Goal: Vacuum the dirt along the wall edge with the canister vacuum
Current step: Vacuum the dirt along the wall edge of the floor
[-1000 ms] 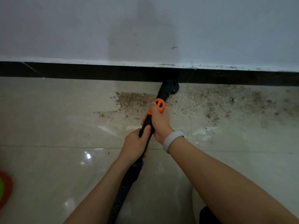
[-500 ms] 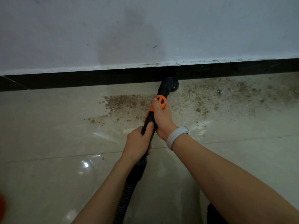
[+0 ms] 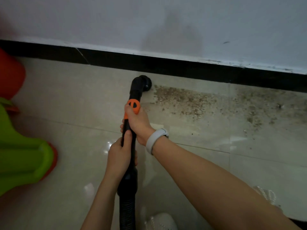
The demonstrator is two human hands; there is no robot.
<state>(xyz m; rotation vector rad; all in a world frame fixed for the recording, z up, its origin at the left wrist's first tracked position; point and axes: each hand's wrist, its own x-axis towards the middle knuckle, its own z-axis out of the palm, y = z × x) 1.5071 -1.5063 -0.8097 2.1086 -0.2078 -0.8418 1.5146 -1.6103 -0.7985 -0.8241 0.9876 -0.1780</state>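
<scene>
wand (image 3: 128,128): black, orange collar | both hands' grip: left hand (image 3: 120,156), right hand (image 3: 138,124) clasp wand

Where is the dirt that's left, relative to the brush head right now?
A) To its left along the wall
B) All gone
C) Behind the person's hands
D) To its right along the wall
D: the brown dirt spreads along the floor to the right of the brush head, below the black baseboard, while the tiles to the head's left look clean.
</scene>
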